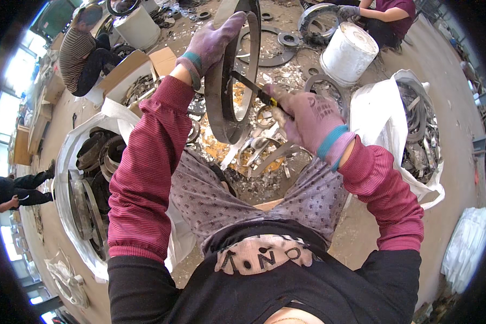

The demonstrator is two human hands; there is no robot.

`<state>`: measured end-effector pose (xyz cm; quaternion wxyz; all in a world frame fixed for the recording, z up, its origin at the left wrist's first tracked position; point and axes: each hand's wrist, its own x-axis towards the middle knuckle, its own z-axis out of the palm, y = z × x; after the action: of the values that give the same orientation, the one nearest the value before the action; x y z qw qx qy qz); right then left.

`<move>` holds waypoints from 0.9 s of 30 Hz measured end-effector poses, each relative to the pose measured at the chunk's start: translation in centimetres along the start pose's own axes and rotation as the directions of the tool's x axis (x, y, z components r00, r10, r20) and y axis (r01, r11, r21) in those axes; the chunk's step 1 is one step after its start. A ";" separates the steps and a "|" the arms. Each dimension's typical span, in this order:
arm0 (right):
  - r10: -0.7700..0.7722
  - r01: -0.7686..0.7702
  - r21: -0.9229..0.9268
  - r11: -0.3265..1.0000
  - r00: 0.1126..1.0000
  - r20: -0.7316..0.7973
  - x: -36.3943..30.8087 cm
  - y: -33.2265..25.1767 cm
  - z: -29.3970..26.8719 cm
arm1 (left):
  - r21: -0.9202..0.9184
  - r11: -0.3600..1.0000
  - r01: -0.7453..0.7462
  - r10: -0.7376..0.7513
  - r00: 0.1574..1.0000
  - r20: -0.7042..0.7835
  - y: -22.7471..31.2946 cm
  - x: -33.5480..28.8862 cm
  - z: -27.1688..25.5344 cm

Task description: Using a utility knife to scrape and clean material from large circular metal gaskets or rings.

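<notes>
Gripping ring in left hand, raised and curled over its top. Clasping knife in right hand, lower and fisted.

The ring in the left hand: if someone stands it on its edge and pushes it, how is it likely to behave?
The ring would probably roll, since it is a closed, curved hoop. It seems fairly stiff, standing open below the left hand without sagging. Its wall looks thin, so it may be lighter than its size suggests.

Free room above scrap — big ring left, white sack right.
</notes>
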<state>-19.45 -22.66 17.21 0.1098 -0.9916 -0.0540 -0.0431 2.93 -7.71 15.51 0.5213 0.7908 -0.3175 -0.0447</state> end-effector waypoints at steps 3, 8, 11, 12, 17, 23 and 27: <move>0.056 -0.065 0.046 0.997 0.981 0.185 -0.2 -0.7 -1.0 | 0.546 0.513 -0.662 0.682 0.701 0.209 -1.7 0.6 -1.3; 0.125 -0.162 0.191 0.968 0.974 0.192 -0.7 -0.9 -1.2 | 0.109 0.990 -0.090 0.084 0.995 0.061 1.1 -0.4 0.5; 0.108 -0.121 0.138 0.983 0.989 0.098 -1.0 -0.8 -0.2 | 0.051 0.999 0.006 -0.007 1.000 0.028 -0.3 0.7 0.2; 0.109 -0.123 0.138 0.983 0.989 0.100 -1.1 -0.9 0.0 | 0.127 0.990 0.064 -0.066 0.998 0.016 -0.4 0.9 0.3; 0.052 -0.057 0.154 0.986 0.998 0.035 -0.9 -0.8 0.6 | 0.085 0.992 -0.094 0.094 0.996 0.007 -1.2 1.1 0.3; 0.061 -0.077 0.347 0.935 0.997 0.056 0.6 -1.0 2.1 | 0.002 0.997 0.083 -0.083 0.996 0.015 -1.8 1.2 0.1; 0.036 -0.006 0.386 0.922 0.997 -0.071 0.5 -0.3 3.1 | 0.199 0.957 -0.213 0.204 0.977 0.067 -0.7 0.4 -0.2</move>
<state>-18.75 -21.62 14.30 0.3051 -0.9487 -0.0466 -0.0687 3.65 -7.55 15.09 0.4314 0.8013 -0.4138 0.0254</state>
